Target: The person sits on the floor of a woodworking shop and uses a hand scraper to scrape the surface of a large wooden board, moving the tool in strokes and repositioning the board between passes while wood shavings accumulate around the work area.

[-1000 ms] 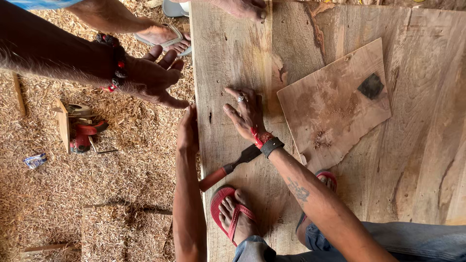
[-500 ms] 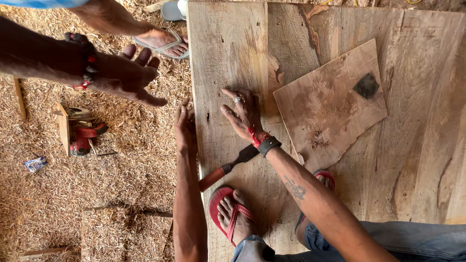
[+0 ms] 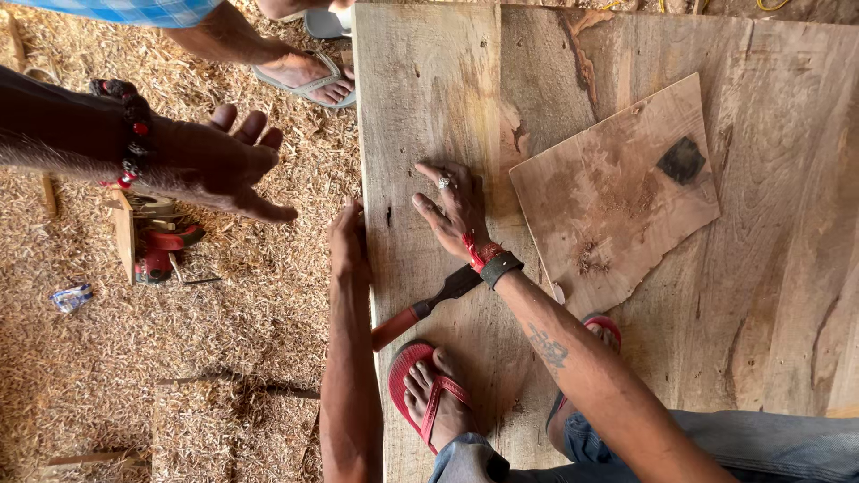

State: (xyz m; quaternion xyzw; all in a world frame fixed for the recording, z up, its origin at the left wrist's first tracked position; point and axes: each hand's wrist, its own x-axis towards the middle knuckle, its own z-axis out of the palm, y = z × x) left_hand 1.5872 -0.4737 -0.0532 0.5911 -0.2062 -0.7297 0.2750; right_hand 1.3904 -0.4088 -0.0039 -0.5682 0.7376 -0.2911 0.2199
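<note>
Nearest us, our red-handled chisel [image 3: 428,307] lies on the plank [image 3: 429,107], long axis slanting, blade toward our right hand [image 3: 456,210], which rests flat, fingers spread. Our left hand [image 3: 347,243] grips the plank's edge. Farther off, a co-worker's hand [image 3: 219,170] hovers open.
</note>
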